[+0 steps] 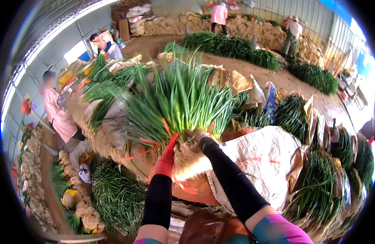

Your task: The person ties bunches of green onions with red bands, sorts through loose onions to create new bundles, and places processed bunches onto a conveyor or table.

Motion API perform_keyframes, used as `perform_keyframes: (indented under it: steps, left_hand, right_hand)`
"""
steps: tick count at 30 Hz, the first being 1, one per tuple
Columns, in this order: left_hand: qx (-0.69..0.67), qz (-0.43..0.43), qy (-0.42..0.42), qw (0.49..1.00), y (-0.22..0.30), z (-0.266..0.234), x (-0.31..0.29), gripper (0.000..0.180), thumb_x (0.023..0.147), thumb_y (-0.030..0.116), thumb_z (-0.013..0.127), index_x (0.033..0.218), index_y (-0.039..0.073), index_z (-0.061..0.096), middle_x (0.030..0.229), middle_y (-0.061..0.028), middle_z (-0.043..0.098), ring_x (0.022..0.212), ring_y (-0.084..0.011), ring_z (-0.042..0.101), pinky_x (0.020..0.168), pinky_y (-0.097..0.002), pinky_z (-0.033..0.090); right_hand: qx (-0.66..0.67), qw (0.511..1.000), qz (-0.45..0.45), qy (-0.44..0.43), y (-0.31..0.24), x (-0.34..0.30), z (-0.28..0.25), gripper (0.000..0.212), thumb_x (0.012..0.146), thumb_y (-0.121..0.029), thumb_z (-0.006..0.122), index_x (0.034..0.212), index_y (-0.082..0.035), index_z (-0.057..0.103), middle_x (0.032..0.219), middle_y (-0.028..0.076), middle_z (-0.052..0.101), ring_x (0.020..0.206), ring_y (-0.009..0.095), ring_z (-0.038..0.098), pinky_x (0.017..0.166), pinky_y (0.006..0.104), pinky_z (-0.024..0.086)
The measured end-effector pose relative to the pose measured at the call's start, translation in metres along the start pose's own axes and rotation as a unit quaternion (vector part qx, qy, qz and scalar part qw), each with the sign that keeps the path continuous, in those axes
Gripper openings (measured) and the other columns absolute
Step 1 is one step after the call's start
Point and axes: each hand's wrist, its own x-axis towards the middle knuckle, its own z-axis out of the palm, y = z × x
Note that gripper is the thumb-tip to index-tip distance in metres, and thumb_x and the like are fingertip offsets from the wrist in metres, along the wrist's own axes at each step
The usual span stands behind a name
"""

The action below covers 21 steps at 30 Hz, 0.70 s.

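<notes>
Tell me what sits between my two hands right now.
In the head view, the rooty base of the scallion bundle fills the gap: the left hand in a red glove and the right hand grip it from either side.

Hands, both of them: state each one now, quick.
Left hand: red glove, closed on the tied bundle of green onions.
Right hand: gripping the same bundle at its roots.

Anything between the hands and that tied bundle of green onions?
Nothing visible. The left hand, in a red glove, already grips the bundle of green onions at its orange tie; the right hand is on the rooty base beside it.
</notes>
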Motion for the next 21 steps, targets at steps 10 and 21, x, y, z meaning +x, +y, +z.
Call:
perform_keyframes:
  steps: [10, 21]
  left_hand:
    - [-0.040, -0.078, 0.044, 0.995, 0.017, -0.055, -0.016, 0.045, 0.083, 0.043, 0.058, 0.107, 0.005, 0.056, 0.092, -0.0057, 0.062, 0.081, -0.0164, 0.059, 0.077, -0.0275, 0.045]
    - [-0.109, -0.114, -0.022, 0.987, 0.030, -0.061, -0.031, 0.051, 0.090, 0.045, 0.042, 0.122, 0.005, 0.047, 0.099, -0.0112, 0.059, 0.081, -0.0206, 0.057, 0.076, -0.0362, 0.049]
  right_hand:
    - [-0.606, 0.720, -0.214, 0.262, 0.011, -0.059, -0.041, 0.032, 0.084, -0.032, 0.050, 0.105, -0.009, 0.058, 0.103, 0.012, 0.060, 0.088, 0.029, 0.059, 0.085, 0.0387, 0.043]
    - [-0.907, 0.411, -0.088, 0.019, 0.142, -0.159, -0.125, 0.026, 0.081, -0.024, 0.045, 0.091, -0.012, 0.066, 0.097, 0.008, 0.064, 0.096, 0.028, 0.056, 0.094, 0.0533, 0.030]
